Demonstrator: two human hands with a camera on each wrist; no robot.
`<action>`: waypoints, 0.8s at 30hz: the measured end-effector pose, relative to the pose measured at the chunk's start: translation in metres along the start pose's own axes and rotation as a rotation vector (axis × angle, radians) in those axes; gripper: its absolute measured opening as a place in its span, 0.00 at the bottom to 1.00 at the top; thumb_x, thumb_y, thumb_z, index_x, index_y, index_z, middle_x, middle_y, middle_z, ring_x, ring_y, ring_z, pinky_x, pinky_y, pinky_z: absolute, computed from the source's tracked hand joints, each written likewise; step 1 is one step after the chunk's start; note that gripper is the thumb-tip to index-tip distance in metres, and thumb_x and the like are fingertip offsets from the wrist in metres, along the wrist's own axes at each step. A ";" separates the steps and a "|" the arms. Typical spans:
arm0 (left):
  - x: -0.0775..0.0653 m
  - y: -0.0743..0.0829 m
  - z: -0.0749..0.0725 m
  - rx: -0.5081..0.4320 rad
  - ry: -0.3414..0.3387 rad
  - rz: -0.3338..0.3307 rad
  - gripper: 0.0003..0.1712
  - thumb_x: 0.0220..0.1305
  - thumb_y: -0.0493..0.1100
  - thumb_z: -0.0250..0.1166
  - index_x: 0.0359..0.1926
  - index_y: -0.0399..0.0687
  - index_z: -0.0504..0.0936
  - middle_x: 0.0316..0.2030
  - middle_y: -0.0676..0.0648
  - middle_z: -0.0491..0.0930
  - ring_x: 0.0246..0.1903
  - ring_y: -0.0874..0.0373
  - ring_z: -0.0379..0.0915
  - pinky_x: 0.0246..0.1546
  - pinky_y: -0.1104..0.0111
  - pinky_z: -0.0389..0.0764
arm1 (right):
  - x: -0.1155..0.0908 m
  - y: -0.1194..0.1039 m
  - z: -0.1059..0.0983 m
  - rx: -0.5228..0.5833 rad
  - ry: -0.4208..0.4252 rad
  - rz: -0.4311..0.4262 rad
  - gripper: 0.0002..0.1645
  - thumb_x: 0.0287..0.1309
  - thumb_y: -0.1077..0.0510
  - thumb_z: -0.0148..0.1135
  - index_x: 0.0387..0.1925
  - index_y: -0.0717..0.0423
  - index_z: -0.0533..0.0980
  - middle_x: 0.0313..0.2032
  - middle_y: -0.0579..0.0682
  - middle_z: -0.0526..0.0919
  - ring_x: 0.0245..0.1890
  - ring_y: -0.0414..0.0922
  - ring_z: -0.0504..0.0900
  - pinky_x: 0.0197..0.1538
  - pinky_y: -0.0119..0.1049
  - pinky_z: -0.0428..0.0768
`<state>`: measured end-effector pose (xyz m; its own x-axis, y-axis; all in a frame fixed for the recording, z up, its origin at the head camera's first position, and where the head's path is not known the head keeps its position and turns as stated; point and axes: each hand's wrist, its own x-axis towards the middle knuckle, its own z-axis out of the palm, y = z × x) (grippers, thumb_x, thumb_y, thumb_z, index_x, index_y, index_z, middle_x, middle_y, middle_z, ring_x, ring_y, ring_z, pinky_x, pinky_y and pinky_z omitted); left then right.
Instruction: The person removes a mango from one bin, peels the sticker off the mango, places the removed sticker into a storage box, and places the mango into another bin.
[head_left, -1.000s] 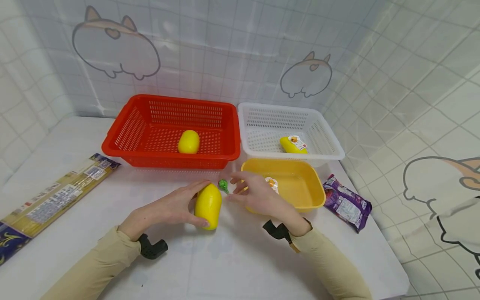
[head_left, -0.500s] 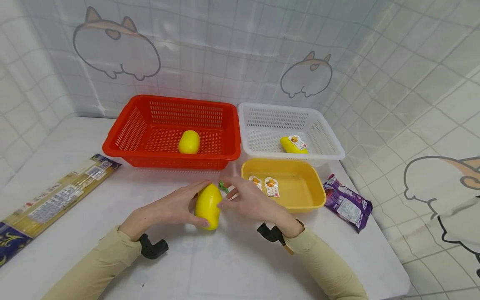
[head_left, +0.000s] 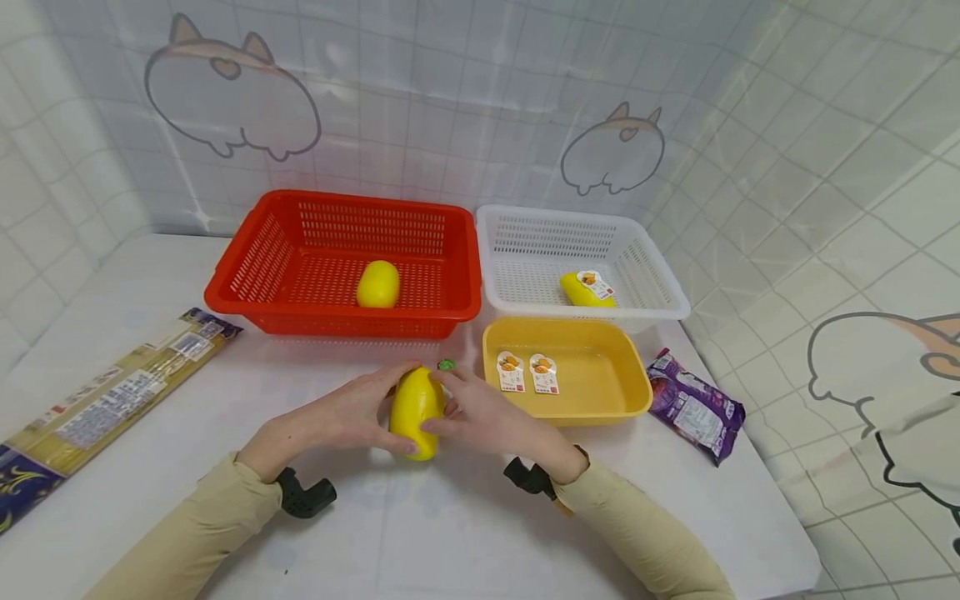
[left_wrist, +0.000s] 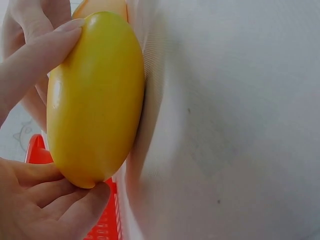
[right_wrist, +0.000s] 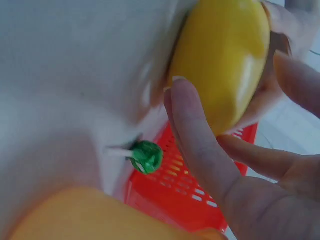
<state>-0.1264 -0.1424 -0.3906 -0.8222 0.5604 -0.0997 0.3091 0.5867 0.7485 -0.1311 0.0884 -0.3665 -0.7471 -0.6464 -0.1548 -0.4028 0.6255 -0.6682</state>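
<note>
A yellow mango [head_left: 415,412] rests on the white table, its long side pointing away from me. My left hand [head_left: 352,414] holds it by both ends, the thumb at the near end and the fingers at the far end, as the left wrist view shows on the mango [left_wrist: 97,100]. From the other side my right hand [head_left: 487,414] reaches in, its fingertips right at the mango's right flank. In the right wrist view the index finger [right_wrist: 200,135] lies fairly straight along the mango. A green-wrapped lollipop [right_wrist: 146,157] lies just beyond the right hand, its stick hidden in the head view.
Behind stand a red basket [head_left: 337,322] and a white basket [head_left: 667,279], each with one yellow mango inside. A yellow tub [head_left: 592,367] with two mango-picture stickers is right of the hands. A purple packet [head_left: 696,408] lies far right, a long noodle packet [head_left: 120,400] left.
My right hand has moved left from over the tub's edge to the mango's side, uncovering both stickers and covering the lollipop's stick. The left hand keeps its hold.
</note>
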 end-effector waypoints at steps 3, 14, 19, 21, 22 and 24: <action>0.000 0.000 0.000 -0.007 0.000 0.004 0.65 0.43 0.64 0.80 0.76 0.46 0.56 0.68 0.49 0.66 0.64 0.52 0.67 0.68 0.50 0.69 | 0.003 0.001 0.004 -0.040 0.012 -0.007 0.46 0.65 0.44 0.65 0.76 0.55 0.58 0.56 0.51 0.68 0.40 0.39 0.77 0.42 0.24 0.80; 0.001 -0.003 -0.002 -0.023 -0.009 0.009 0.67 0.42 0.64 0.80 0.76 0.46 0.55 0.71 0.49 0.64 0.67 0.51 0.64 0.69 0.50 0.67 | 0.006 0.003 0.008 -0.078 0.020 -0.001 0.47 0.67 0.40 0.60 0.78 0.55 0.53 0.58 0.51 0.68 0.40 0.39 0.74 0.38 0.25 0.78; 0.001 -0.005 -0.004 -0.001 -0.015 0.025 0.68 0.41 0.65 0.80 0.77 0.46 0.55 0.72 0.50 0.63 0.68 0.51 0.64 0.70 0.51 0.67 | 0.007 0.003 0.009 -0.074 0.022 0.005 0.47 0.67 0.40 0.60 0.77 0.55 0.55 0.59 0.51 0.68 0.40 0.39 0.75 0.39 0.24 0.78; 0.000 -0.005 -0.006 0.009 -0.017 0.028 0.68 0.41 0.66 0.80 0.77 0.48 0.55 0.73 0.51 0.62 0.69 0.52 0.63 0.70 0.51 0.67 | 0.007 0.003 0.009 -0.070 0.024 0.008 0.47 0.67 0.40 0.60 0.77 0.55 0.55 0.59 0.52 0.69 0.40 0.39 0.76 0.40 0.24 0.78; -0.001 -0.006 -0.007 0.014 -0.016 0.029 0.68 0.40 0.66 0.80 0.77 0.50 0.55 0.73 0.51 0.62 0.69 0.52 0.63 0.70 0.51 0.67 | 0.007 0.003 0.009 -0.069 0.026 0.009 0.46 0.67 0.40 0.61 0.77 0.55 0.56 0.59 0.52 0.69 0.40 0.39 0.76 0.40 0.24 0.78; -0.003 -0.005 -0.011 0.008 -0.012 0.045 0.66 0.41 0.66 0.80 0.77 0.54 0.56 0.74 0.51 0.61 0.71 0.51 0.61 0.69 0.49 0.66 | 0.007 0.002 0.009 -0.067 0.027 0.014 0.46 0.67 0.41 0.61 0.76 0.55 0.57 0.59 0.52 0.69 0.40 0.39 0.76 0.41 0.24 0.78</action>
<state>-0.1308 -0.1531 -0.3871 -0.8014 0.5935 -0.0742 0.3496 0.5654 0.7471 -0.1325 0.0816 -0.3755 -0.7666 -0.6258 -0.1435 -0.4260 0.6630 -0.6156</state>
